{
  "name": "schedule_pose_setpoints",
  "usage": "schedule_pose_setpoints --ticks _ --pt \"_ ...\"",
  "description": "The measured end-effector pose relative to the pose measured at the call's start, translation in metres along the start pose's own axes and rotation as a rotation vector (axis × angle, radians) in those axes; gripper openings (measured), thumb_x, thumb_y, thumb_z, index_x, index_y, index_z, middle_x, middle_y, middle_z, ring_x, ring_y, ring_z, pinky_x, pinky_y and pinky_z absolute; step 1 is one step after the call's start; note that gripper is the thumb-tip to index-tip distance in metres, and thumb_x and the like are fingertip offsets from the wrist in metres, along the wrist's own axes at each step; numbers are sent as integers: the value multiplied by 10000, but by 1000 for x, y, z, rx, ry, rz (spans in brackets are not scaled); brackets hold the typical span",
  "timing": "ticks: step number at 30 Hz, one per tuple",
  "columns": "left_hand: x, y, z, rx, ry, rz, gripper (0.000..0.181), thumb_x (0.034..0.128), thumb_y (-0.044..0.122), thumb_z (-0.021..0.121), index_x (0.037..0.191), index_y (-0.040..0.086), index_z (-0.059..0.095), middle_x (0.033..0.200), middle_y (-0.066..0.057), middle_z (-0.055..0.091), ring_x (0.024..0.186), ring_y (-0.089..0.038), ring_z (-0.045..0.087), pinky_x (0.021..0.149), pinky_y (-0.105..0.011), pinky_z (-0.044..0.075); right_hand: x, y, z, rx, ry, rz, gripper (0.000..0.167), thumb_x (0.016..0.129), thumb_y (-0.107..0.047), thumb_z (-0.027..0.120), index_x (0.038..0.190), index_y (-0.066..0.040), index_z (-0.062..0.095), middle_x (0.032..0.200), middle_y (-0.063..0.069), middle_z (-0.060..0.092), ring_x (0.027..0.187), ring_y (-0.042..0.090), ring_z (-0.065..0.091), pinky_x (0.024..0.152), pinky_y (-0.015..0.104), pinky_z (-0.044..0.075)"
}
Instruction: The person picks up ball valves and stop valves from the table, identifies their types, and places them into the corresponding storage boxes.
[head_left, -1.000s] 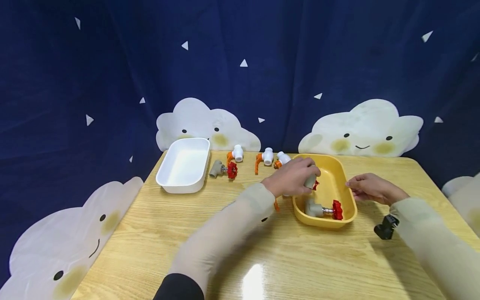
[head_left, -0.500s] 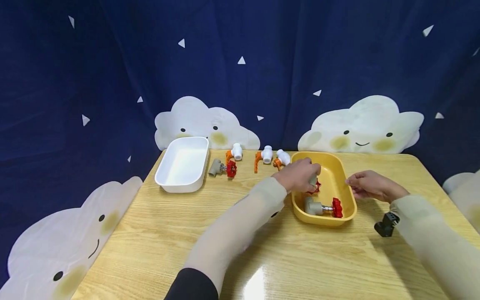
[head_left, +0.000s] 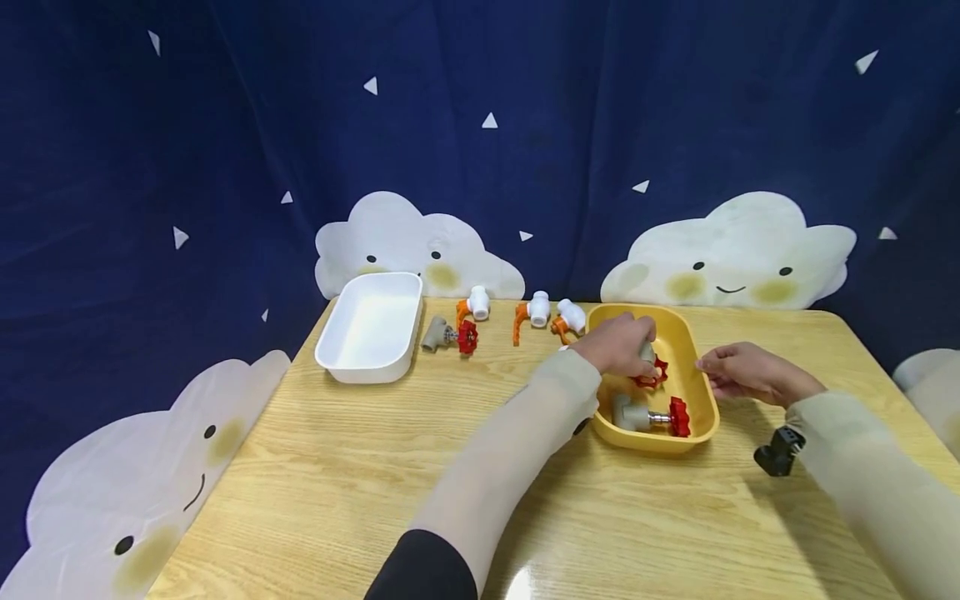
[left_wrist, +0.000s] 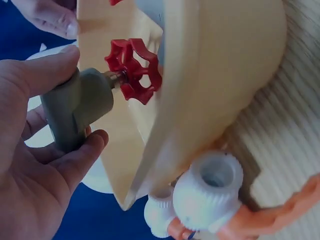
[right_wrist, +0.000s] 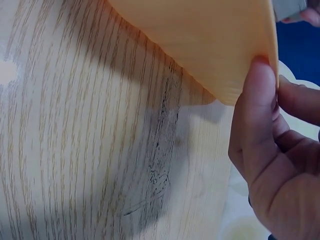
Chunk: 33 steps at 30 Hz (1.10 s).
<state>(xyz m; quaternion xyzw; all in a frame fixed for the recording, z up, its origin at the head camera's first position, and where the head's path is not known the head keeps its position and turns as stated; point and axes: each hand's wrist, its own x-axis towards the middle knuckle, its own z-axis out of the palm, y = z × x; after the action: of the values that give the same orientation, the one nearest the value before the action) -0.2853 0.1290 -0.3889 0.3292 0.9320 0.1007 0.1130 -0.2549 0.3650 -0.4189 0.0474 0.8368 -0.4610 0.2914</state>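
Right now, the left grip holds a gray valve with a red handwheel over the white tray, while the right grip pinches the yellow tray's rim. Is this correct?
Not quite: the head view shows the left grip holding the gray valve with the red handwheel over the yellow tray, not the white tray. The right grip does pinch the yellow rim.

Yellow tray [head_left: 678, 358], plain; white tray [head_left: 375, 321], plain; held valve [left_wrist: 75, 110], grey, perhaps greenish in the dim left wrist view, its handwheel [left_wrist: 132, 70] red; further valves [head_left: 630, 414], likewise grey and red. Ball valves [head_left: 538, 308]: white bodies, orange levers [head_left: 517, 325]. Table [head_left: 322, 467], pale yellow-brown wood grain; curtain [head_left: 450, 50], navy with white triangles [head_left: 490, 122] and white clouds [head_left: 742, 246], black-eyed and yellow-cheeked; sleeves [head_left: 502, 450], beige, the left black toward the elbow.
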Motion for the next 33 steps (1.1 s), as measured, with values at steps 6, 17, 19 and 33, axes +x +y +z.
schedule_pose_setpoints --ticks 6,17,19,33 --pt "11 10 9 -66 17 8 445 869 456 730 1217 266 527 1121 74 531 959 -62 524 805 -159 442 -2 3 -2 -15 5 -2 367 1066 -204 422 1240 112 489 846 -20 603 721 42 605 695 210 580" --pt "23 -2 15 -156 56 -13 436 861 433 750 1178 243 518 1090 78 556 940 -70 515 786 -157 423 -2 -3 0 8 -6 7 347 1059 -201 437 1224 99 498 853 -16 628 739 50 625 715 225 589" --pt "22 -4 13 -125 51 3 449 862 443 747 1180 233 511 1080 74 564 935 -70 516 781 -159 420 -1 -3 1 8 -1 4 334 1057 -195 437 1207 94 510 846 -18 629 739 50 626 715 228 589" --pt "18 2 4 65 -39 -48 455 843 489 750 1163 223 566 1047 85 600 945 -75 546 812 -209 451 -1 -2 5 -30 32 -1 336 1056 -206 449 1177 98 529 815 -9 591 708 55 604 679 226 577"
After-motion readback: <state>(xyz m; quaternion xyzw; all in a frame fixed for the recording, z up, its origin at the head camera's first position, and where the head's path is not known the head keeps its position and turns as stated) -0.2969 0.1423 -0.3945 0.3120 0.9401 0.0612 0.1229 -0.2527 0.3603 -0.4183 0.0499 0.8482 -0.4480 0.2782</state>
